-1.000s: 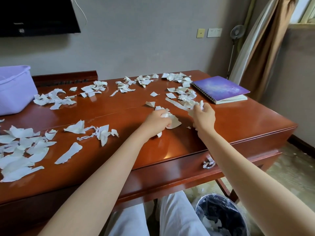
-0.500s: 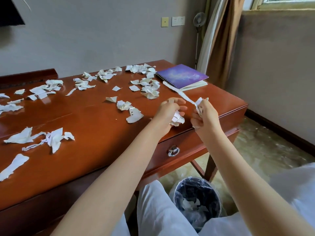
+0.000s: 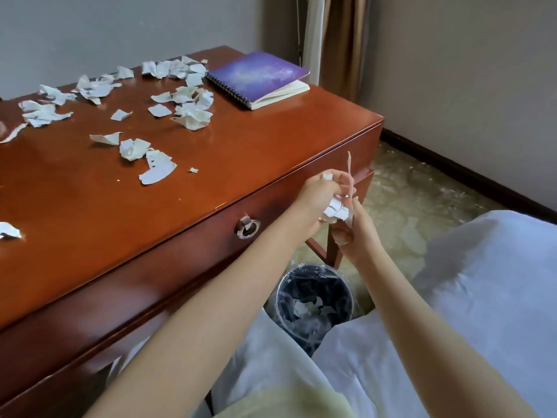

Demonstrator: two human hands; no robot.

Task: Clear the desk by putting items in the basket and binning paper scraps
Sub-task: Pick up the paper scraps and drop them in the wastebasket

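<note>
Both hands meet off the desk's front right corner, over the floor. My left hand [image 3: 316, 197] grips a crumpled wad of white paper scraps [image 3: 336, 210], and a thin strip sticks up from it. My right hand [image 3: 351, 232] holds the same wad from below. A round bin [image 3: 315, 297] with a dark liner and some scraps inside stands on the floor below the hands. Several torn white scraps [image 3: 156, 167] lie scattered over the red-brown desk [image 3: 75, 200]. A purple spiral notebook [image 3: 259, 78] lies at the desk's far right corner. The basket is out of view.
The desk has a front drawer with a metal ring pull [image 3: 247, 228]. White-clad knees [image 3: 271, 372] fill the lower middle, and a white bed or cushion [image 3: 497, 282] lies at the right. A curtain [image 3: 340, 40] hangs behind the desk.
Both hands left the desk top with gathered scraps and moved down and to the right, now past the front edge above the bin. The view swung right, so the basket dropped out of sight.
</note>
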